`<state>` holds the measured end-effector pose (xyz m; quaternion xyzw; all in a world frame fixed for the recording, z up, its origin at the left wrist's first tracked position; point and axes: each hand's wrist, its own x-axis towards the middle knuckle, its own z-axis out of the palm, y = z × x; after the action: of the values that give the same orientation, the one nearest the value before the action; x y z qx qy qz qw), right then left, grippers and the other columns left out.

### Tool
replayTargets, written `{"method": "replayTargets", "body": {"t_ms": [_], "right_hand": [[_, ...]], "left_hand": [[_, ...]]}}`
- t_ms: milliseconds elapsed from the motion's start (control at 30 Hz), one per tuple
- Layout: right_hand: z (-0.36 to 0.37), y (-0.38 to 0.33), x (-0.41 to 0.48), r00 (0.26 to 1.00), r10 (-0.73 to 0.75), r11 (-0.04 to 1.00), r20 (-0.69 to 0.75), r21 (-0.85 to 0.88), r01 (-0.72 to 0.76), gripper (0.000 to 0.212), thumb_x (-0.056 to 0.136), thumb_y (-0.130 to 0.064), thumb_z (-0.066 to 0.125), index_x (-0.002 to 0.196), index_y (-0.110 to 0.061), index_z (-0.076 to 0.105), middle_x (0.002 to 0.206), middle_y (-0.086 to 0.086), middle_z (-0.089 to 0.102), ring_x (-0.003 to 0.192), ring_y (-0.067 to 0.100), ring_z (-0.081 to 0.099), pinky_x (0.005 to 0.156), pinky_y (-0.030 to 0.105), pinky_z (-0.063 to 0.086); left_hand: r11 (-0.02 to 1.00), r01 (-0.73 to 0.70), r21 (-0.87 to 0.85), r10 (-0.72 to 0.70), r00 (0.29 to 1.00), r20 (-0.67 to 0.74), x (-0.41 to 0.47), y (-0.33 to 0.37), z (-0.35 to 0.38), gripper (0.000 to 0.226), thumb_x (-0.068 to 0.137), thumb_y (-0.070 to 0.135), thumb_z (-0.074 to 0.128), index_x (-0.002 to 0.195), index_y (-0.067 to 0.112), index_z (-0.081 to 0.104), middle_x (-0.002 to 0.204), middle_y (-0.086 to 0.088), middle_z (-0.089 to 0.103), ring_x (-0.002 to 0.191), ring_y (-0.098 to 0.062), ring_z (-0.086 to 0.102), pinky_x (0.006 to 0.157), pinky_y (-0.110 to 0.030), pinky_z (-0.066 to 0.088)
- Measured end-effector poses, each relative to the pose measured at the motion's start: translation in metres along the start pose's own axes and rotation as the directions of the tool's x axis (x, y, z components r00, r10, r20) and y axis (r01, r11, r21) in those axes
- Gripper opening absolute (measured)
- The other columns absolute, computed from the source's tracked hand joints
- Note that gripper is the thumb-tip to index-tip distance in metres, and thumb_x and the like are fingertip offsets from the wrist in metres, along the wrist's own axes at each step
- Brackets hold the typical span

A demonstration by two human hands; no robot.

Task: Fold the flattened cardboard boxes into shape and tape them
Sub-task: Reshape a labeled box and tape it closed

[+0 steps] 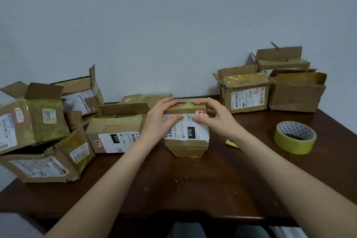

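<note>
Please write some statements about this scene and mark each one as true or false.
1. The left hand and the right hand both grip the small box with the 010 label. True.
2. The yellow tape roll lies on the table, and no hand touches it. True.
3. The tape roll is left of the small box. False: it is on its right.
4. All other boxes are on the left. False: a pile of boxes is left, a stack of boxes far right.

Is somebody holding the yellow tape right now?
No, the yellow tape roll lies on the table; the left hand and right hand grip a small box.
</note>
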<state>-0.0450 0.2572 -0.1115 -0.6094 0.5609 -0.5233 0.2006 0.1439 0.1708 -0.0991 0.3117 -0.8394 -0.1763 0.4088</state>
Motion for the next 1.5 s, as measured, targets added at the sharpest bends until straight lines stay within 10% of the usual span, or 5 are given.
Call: {"method": "replayTargets", "body": {"t_ms": [267,433,633,867,1500], "right_hand": [[-0.020,0.007,0.012,0.903,0.369,0.902,-0.223,0.319,-0.290,0.022,0.085,-0.038,0.069,0.105,-0.031,0.064,0.111,0.002,0.066,0.111,0.024,0.060,0.092,0.046,0.052],[-0.041,0.003,0.013,0.664,0.746,0.437,0.045,0.719,-0.540,0.045,0.083,-0.048,0.068,0.115,-0.019,0.059,0.109,0.019,0.063,0.093,0.035,0.066,0.064,0.046,0.060],[-0.034,0.011,0.006,0.581,0.750,0.226,0.316,0.704,-0.674,0.050,0.081,-0.053,0.067,0.117,-0.019,0.063,0.106,0.025,0.069,0.091,0.045,0.069,0.068,0.052,0.059],[-0.033,0.002,-0.005,0.552,0.735,0.187,0.393,0.666,-0.722,0.038,0.088,-0.053,0.058,0.109,-0.022,0.065,0.104,0.029,0.068,0.091,0.046,0.068,0.052,0.046,0.059],[-0.031,-0.011,-0.001,0.674,0.723,0.408,0.152,0.693,-0.594,0.044,0.085,-0.050,0.066,0.114,-0.017,0.064,0.100,0.018,0.071,0.088,0.037,0.071,0.058,0.047,0.060]], "left_hand": [[0.857,0.288,-0.428,-0.278,0.957,0.089,-0.010,0.001,0.001,0.064,0.094,0.018,0.057,0.150,0.020,0.026,0.138,0.010,0.040,0.127,-0.006,0.043,0.091,-0.006,0.042],[0.773,0.305,-0.556,-0.298,0.949,0.105,-0.001,0.001,-0.015,0.065,0.087,0.054,0.042,0.144,0.021,0.038,0.138,0.006,0.051,0.130,-0.009,0.046,0.112,-0.034,0.035],[0.896,0.151,-0.418,-0.080,0.980,0.184,0.009,0.028,-0.016,0.074,0.078,0.033,0.075,0.141,0.037,0.036,0.135,0.011,0.051,0.128,0.003,0.043,0.106,-0.018,0.035],[0.967,0.086,-0.241,-0.090,0.996,-0.005,0.008,0.042,-0.014,0.037,0.086,0.017,0.068,0.120,0.031,0.063,0.084,0.022,0.060,0.079,0.006,0.055,0.077,-0.007,0.041],[0.883,0.195,-0.427,-0.113,0.971,0.211,-0.003,0.037,-0.020,0.061,0.075,0.012,0.054,0.132,0.032,0.048,0.123,0.018,0.059,0.115,0.006,0.051,0.093,-0.012,0.042]]}}
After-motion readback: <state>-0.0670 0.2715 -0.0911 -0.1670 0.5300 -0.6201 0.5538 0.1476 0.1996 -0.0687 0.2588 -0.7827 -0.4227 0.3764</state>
